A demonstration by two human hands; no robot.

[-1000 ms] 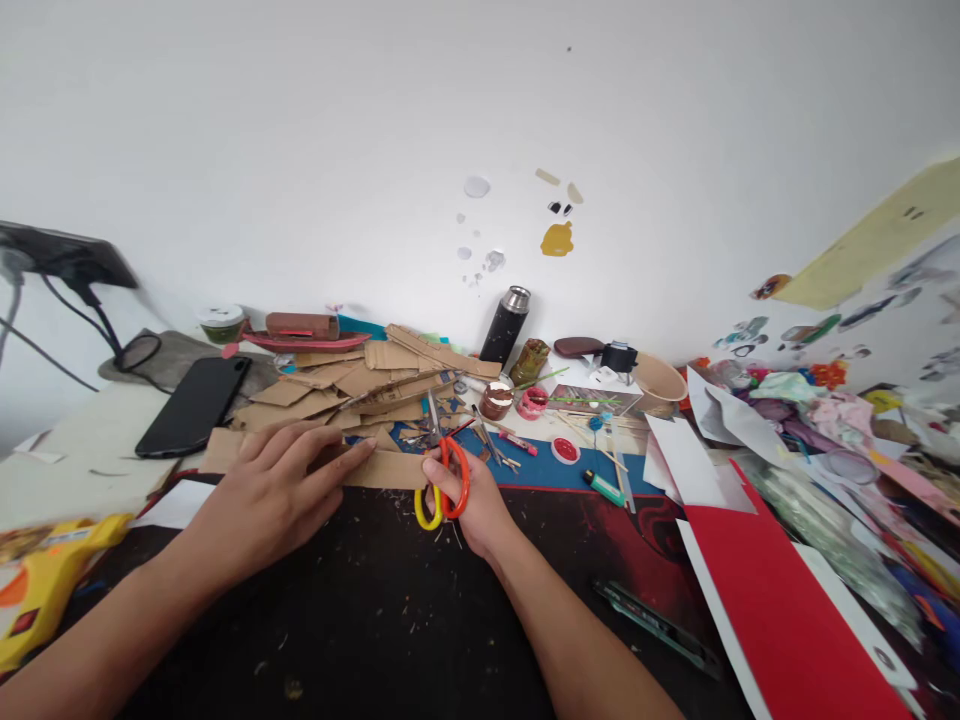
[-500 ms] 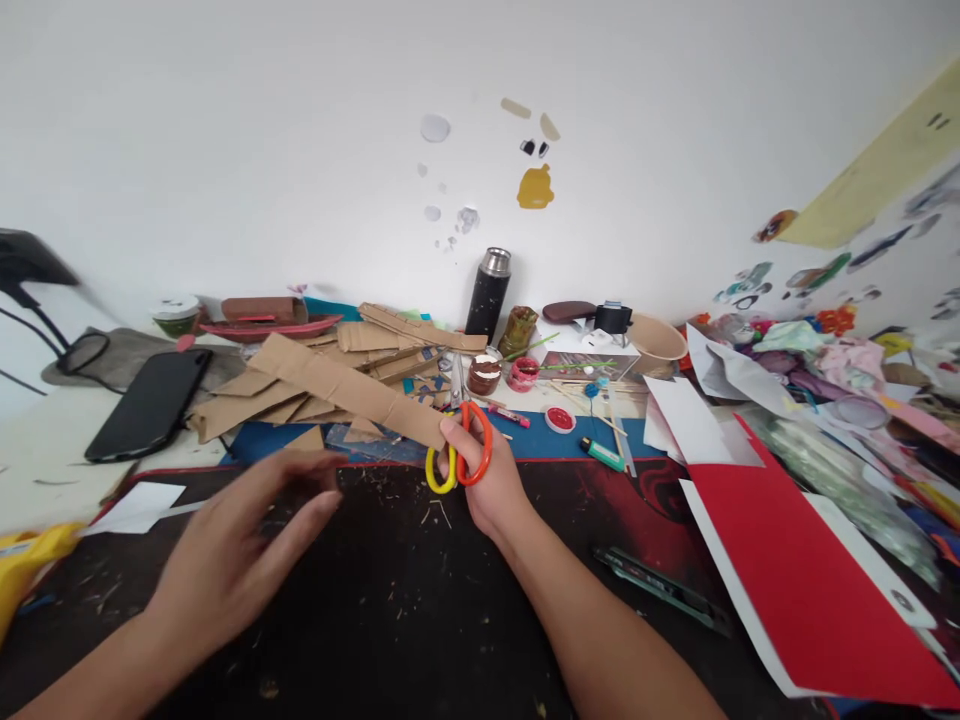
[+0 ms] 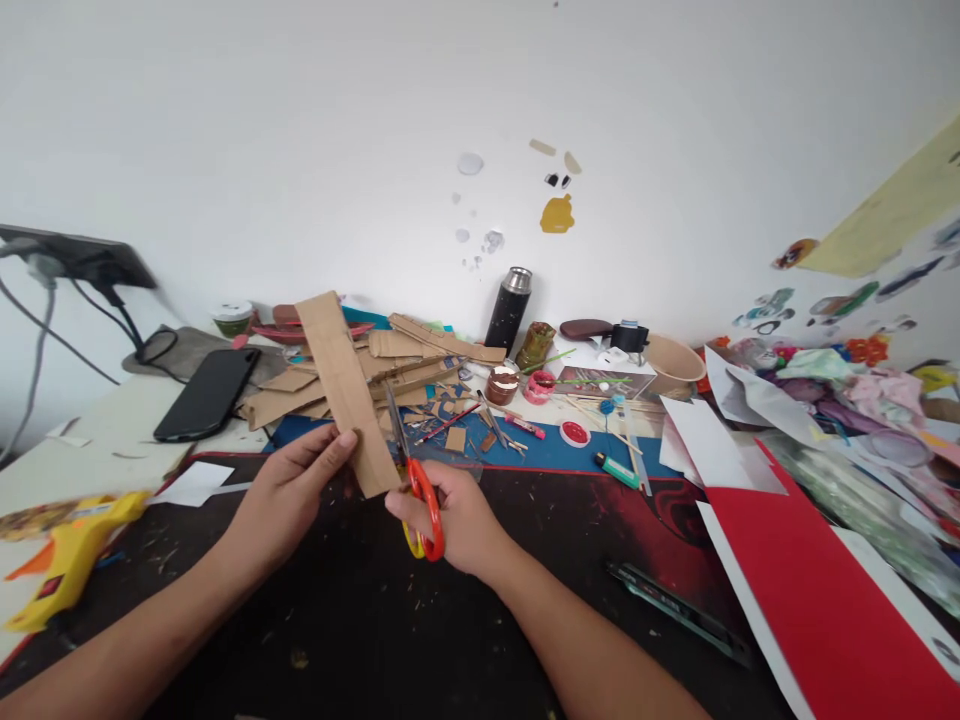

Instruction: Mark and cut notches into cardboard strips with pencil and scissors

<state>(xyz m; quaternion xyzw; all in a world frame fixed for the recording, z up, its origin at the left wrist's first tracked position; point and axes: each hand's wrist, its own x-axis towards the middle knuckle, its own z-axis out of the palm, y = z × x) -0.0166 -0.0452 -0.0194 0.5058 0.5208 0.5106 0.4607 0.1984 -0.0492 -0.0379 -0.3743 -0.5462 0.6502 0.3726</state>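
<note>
Centre of the frame, and the left hand [image 3: 289, 490] has its fingers pinched on the lower edge of a long cardboard strip [image 3: 343, 390], which stands tilted, its top leaning toward the upper left. Right beside it, the right hand [image 3: 450, 515] is closed through the orange and yellow loops of the scissors [image 3: 415, 480], blades pointing up along the strip's right edge, just beside it; whether they bite the card, I cannot tell. Both hands hang above the dark mat of the table [image 3: 360, 620].

Behind the strip, a heap of cardboard offcuts [image 3: 405, 365] spreads across the middle. Left of that lies a black phone [image 3: 206, 392], and at the far left edge a yellow glue gun [image 3: 64, 560]. A black flask [image 3: 508, 310] stands upright against the wall, centre. Lower right, a red sheet [image 3: 810, 610] fills the corner, with a dark utility knife [image 3: 675, 612] just left of it
</note>
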